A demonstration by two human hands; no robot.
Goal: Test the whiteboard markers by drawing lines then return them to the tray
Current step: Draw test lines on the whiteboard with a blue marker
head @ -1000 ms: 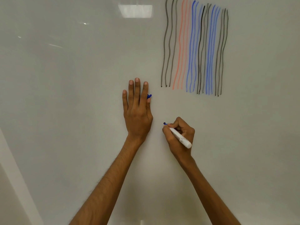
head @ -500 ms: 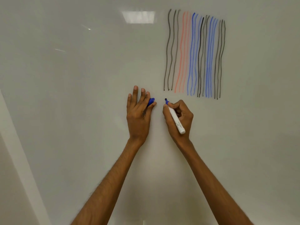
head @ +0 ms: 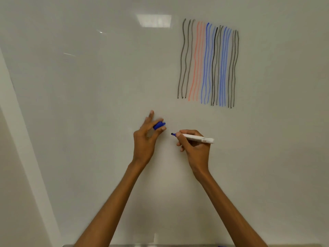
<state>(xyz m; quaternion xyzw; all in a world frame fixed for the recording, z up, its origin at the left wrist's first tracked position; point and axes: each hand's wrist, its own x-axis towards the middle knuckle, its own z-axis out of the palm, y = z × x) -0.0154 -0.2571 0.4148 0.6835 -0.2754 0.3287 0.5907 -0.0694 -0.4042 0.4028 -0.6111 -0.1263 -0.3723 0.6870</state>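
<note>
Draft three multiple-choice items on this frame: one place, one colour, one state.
1. Where do the drawn lines sit on the whiteboard?
A. Lower left
B. Upper right
C. Bottom centre

2. What colour is the cap that the left hand holds?
A. Red
B. Black
C. Blue

3. The marker in the right hand is:
A. Capped
B. Uncapped
C. Touching the drawn lines

Key: 1 B, they fill the board's upper right; 2 C, blue shows in its grip; 3 B, its blue tip is bare.
</note>
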